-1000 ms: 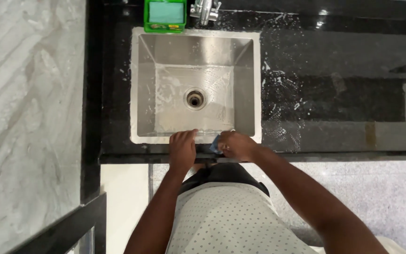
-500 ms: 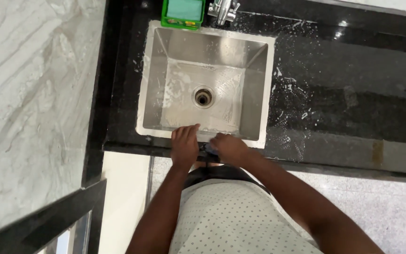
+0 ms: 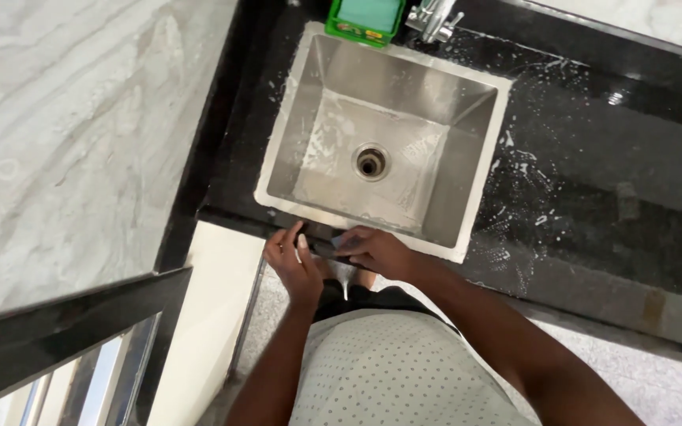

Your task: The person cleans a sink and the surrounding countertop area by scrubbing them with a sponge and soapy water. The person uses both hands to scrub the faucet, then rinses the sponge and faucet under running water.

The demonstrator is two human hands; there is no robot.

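Head view, looking straight down: both hands sit at the front edge of the black counter point(image 3: 593, 197), just in front of the steel sink point(image 3: 317, 102). Right hand point(image 3: 376, 251) is curled, fingers pressed together over a small blue-grey cloth point(image 3: 339, 241) that lies on the counter's front edge by the sink's front rim. Left hand point(image 3: 292, 262) is just beside it, fingers bent and close together, fingertips at the edge; can't tell if it grips anything. Sink basin is wet w/ soapy streaks round the drain point(image 3: 371, 162). Suds spatter the counter right of the sink. Green soap tray point(image 3: 365, 17) & tap point(image 3: 434, 17) at the back edge.
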